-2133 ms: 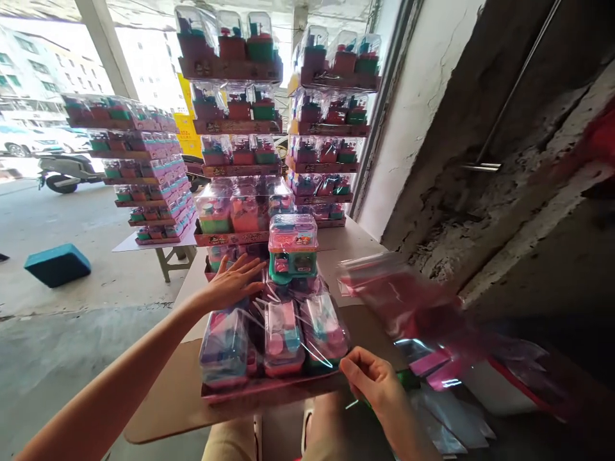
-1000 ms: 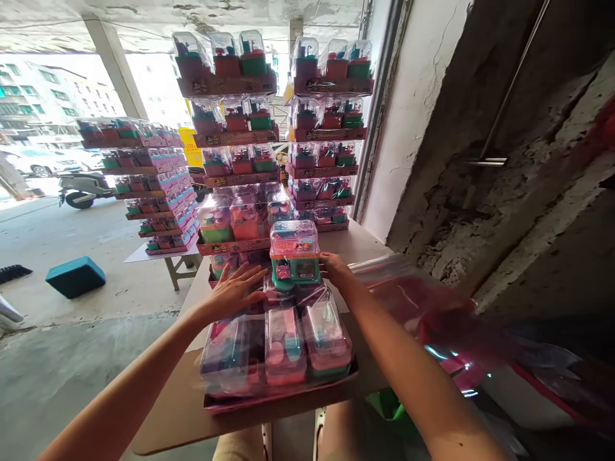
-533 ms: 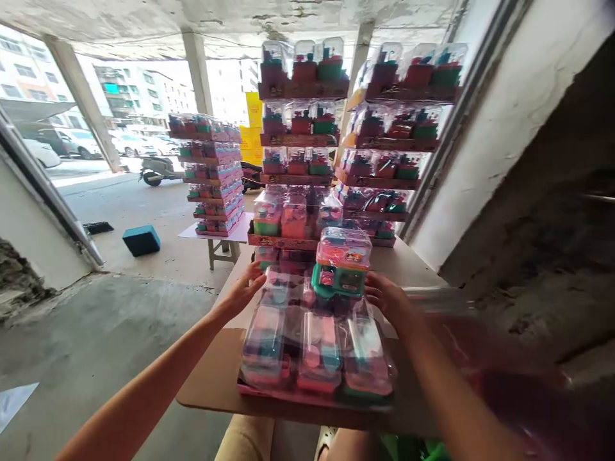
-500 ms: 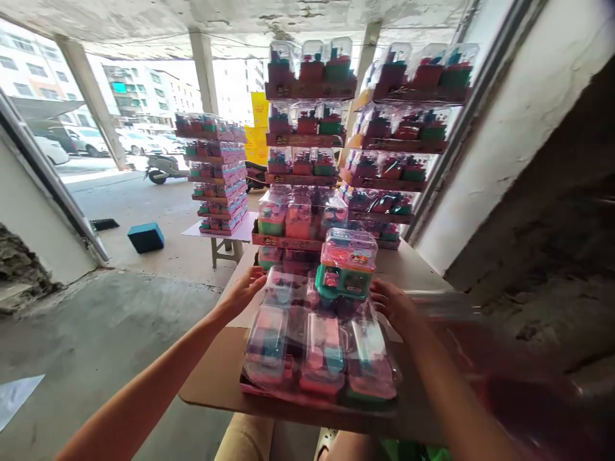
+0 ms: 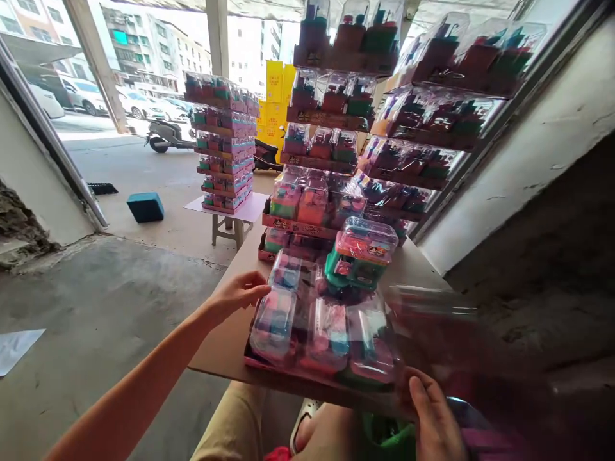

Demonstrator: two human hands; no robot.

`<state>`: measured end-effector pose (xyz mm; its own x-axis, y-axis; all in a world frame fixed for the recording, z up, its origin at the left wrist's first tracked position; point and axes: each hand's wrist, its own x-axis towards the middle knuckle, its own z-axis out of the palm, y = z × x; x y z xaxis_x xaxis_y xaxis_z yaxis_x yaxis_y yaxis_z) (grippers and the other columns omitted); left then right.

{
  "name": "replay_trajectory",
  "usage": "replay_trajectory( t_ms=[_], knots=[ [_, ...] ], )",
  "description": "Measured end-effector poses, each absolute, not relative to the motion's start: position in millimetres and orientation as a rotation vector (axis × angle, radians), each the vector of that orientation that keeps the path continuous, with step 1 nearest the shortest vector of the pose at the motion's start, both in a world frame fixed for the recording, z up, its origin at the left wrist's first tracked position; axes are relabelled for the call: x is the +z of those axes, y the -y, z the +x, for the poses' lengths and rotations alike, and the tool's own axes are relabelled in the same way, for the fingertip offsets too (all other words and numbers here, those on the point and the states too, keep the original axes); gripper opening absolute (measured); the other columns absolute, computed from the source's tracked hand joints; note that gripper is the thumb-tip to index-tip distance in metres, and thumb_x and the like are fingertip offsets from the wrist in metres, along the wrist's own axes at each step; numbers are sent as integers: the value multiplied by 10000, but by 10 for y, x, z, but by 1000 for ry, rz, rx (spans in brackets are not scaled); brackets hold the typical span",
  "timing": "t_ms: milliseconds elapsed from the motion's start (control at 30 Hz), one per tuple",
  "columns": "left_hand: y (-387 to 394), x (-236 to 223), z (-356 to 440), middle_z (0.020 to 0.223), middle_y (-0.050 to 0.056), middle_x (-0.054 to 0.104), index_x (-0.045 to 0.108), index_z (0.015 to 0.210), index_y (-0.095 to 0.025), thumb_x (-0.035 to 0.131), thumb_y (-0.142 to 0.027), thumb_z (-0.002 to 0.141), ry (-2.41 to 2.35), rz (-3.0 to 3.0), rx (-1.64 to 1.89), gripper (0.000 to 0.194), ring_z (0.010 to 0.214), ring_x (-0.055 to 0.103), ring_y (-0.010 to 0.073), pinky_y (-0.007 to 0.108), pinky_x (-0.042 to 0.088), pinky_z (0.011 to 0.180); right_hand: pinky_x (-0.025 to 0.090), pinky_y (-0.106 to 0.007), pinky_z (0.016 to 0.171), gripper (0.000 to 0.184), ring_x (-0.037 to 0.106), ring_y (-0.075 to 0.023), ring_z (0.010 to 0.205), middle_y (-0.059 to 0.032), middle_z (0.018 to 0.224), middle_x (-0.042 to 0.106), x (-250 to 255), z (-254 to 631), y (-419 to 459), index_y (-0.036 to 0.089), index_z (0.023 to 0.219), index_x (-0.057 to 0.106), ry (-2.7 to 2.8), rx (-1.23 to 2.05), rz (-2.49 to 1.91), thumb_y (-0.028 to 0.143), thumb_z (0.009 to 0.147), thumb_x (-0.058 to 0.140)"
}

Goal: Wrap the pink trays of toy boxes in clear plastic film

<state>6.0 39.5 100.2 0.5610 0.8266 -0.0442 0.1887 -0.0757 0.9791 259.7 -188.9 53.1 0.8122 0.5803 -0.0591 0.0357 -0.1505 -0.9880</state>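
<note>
From my station I note the right hand [image 5: 430, 400] shifted from beside the green-based toy box [image 5: 362, 253] to the frame's lower right, apparently moving work to that corner of the tray [image 5: 262, 365], lower centre; the left hand [image 5: 243, 291] half-curls mid-frame, either grip indeterminable.

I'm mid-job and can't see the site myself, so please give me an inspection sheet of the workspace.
Surface: brown table, front left corner visible.
Job's things: tray of clear-topped toy boxes; one green-and-pink box sits higher, toward the back right.
Clutter: stacked trays behind; blurred plastic at right.
Hands: left hand loosely open beside the tray's left side, contact unclear; right hand near the front right, blurred, grip unclear.
Cables: nothing seen.
Surroundings: blue block and paper on the floor; scooter and yellow cartons beyond.
</note>
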Motion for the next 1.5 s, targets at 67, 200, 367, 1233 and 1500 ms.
replay_trajectory(
  t_ms=[67,200,367,1233,1500],
  knots=[
    [-193,1001,-77,578,-44,505,562,724,-164,653,-481,649,-820,1538,645,339,540,446,92,198,356,512,470,-273,587,543,546,-161,642,-21,795,636,478,2503,1959,213,947,563,477,561,-1650,651,629,608],
    [195,906,-251,630,-30,542,580,730,-168,682,-429,659,-830,1463,670,290,583,478,98,199,397,554,452,-253,566,507,517,-144,610,-21,714,622,409,2420,1983,196,848,598,456,594,-1624,642,612,637],
    [501,717,-239,639,6,588,640,667,-150,657,-437,661,-896,1512,623,288,619,508,122,205,411,578,425,-249,565,443,520,-152,619,-13,633,591,368,2418,2010,184,699,622,494,578,-1640,589,541,708],
    [559,403,-240,632,28,683,680,651,-162,612,-492,678,-1136,1671,815,338,609,571,157,220,431,576,453,-327,718,439,583,-217,728,-50,703,675,469,2508,2025,175,684,689,564,658,-1633,552,466,745],
    [572,391,-216,581,24,658,681,634,-152,587,-467,690,-1212,1716,862,333,566,545,142,215,390,542,424,-313,664,442,547,-195,681,-29,658,615,404,2666,2013,183,654,663,787,625,-1768,607,529,682]
  ],
)
